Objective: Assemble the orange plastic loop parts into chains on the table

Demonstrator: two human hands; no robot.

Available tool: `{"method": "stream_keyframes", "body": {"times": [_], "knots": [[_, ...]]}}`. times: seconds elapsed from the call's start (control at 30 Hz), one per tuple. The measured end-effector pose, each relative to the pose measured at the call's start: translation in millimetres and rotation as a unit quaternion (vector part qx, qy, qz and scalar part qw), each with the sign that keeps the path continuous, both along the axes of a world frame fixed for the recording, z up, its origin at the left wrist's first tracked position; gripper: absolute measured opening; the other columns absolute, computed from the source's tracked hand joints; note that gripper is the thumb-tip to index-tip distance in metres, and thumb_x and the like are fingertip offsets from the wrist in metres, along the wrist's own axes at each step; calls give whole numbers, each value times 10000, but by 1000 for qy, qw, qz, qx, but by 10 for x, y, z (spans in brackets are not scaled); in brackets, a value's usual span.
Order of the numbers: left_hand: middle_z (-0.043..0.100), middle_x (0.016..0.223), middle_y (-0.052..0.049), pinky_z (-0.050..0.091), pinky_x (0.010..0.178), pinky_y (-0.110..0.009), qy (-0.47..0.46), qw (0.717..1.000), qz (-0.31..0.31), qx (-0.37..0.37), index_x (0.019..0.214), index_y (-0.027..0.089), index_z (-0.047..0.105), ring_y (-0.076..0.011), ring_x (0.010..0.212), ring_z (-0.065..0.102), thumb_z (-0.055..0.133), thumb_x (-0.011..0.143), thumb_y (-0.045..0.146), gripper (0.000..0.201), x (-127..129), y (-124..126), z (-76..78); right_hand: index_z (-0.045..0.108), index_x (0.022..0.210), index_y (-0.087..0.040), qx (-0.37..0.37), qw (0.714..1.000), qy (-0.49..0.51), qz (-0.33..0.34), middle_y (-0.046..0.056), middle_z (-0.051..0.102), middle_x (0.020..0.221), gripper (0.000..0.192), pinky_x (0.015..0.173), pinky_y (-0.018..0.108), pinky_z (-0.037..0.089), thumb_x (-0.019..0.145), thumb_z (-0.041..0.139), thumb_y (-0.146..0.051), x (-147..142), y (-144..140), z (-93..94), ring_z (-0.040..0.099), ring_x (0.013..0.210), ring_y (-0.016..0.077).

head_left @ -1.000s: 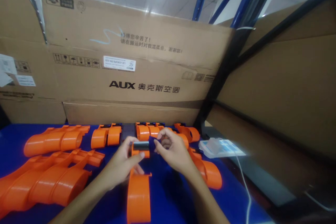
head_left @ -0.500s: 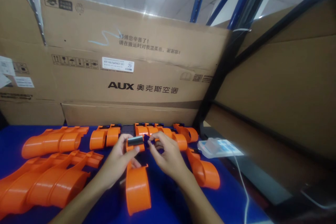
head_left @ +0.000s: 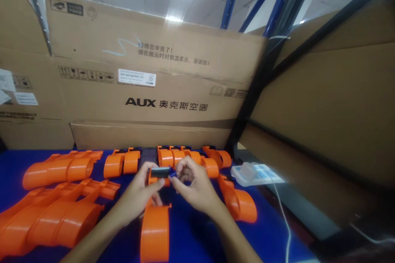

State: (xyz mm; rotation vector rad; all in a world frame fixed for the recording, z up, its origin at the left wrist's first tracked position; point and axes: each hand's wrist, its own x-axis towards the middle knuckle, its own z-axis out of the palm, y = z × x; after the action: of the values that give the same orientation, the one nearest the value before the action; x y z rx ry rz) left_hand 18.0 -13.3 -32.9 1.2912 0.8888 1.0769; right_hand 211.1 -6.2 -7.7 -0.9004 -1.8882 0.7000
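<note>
My left hand (head_left: 140,191) is closed around the upper end of an orange plastic part (head_left: 156,230), whose wide curved band hangs below the fingers. On that upper end lies a dark, glossy rectangular piece (head_left: 159,172), with my left thumb just below it. Thumb and fingertips of my right hand (head_left: 194,181) pinch a small dark blue piece (head_left: 172,171), which meets the right end of the glossy rectangle. Whether the two are joined I cannot tell.
Similar orange parts (head_left: 80,168) lie in rows on the blue tabletop (head_left: 191,234), left, behind and right. A phone-like dark device (head_left: 148,157) is behind my hands. A white box (head_left: 256,174) with a cable sits right. Cardboard (head_left: 173,131) walls the back; a dark post (head_left: 247,111) rises right.
The small blue piece has moved left against the glossy rectangle's end, and my right fingertips have come closer to it. The orange band has swung slightly left and down.
</note>
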Motion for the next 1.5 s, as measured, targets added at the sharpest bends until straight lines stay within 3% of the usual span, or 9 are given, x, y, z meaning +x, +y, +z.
{"method": "stream_keyframes", "body": {"times": [0.37, 0.67, 0.87, 1.5], "knots": [[569, 991, -3, 527, 581, -271, 44, 998, -38, 12, 1118, 264, 422, -112, 579, 668, 601, 910, 372, 295, -9, -26, -54, 519, 726, -194, 43, 984, -169, 35, -21, 585, 695, 216, 594, 237, 403, 922, 588, -255, 151, -47, 156, 529, 635, 124], [635, 954, -27, 497, 558, -263, 17, 1000, -9, -13, 1140, 255, 438, -138, 577, 671, 656, 870, 424, 385, -19, -34, -7, 558, 739, -197, 35, 991, -131, 14, 4, 655, 661, 276, 566, 239, 437, 985, 513, -316, 174, -29, 108, 588, 593, 138], [599, 965, -4, 507, 583, -274, 1, 1000, -4, 16, 1119, 252, 437, -119, 567, 660, 637, 887, 421, 350, -19, -17, -11, 571, 785, -202, 41, 994, -100, 16, 10, 675, 714, 235, 595, 238, 468, 965, 562, -353, 102, -27, 61, 625, 649, 147], [586, 909, 14, 534, 542, -271, 2, 1000, -1, 30, 1100, 257, 438, -126, 562, 658, 657, 859, 439, 373, -8, -8, 3, 530, 751, -205, 76, 987, -136, 33, 6, 622, 738, 239, 632, 259, 434, 945, 597, -329, 105, -24, 71, 555, 681, 148]]}}
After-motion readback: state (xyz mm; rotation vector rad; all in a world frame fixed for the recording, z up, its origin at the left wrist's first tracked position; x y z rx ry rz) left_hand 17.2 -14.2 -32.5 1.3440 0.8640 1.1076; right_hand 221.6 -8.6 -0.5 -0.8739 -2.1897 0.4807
